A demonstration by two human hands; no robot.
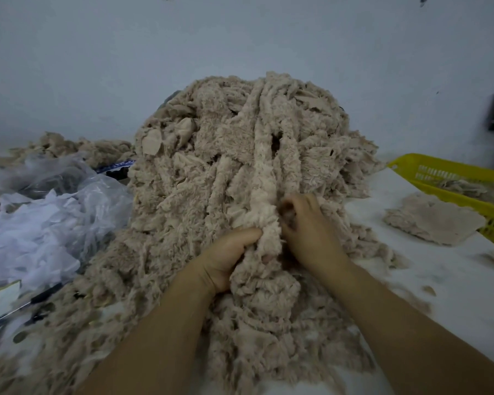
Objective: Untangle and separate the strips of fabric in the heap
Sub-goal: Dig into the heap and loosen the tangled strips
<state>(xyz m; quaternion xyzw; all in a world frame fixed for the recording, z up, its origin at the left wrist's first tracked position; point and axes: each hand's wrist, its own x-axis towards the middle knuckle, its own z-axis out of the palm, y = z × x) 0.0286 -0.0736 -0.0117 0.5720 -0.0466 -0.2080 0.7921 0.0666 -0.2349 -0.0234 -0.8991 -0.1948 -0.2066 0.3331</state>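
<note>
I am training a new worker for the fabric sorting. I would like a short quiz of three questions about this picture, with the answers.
1. True or false: the left hand and the right hand both grip fabric at the front of the heap.
2. Where does the yellow basket lie? A) left of the heap B) right of the heap C) on top of the heap
3. Fill in: the crumpled clear bags left of the heap are made of ___.
Key: 1 true; 2 B; 3 plastic.
</note>
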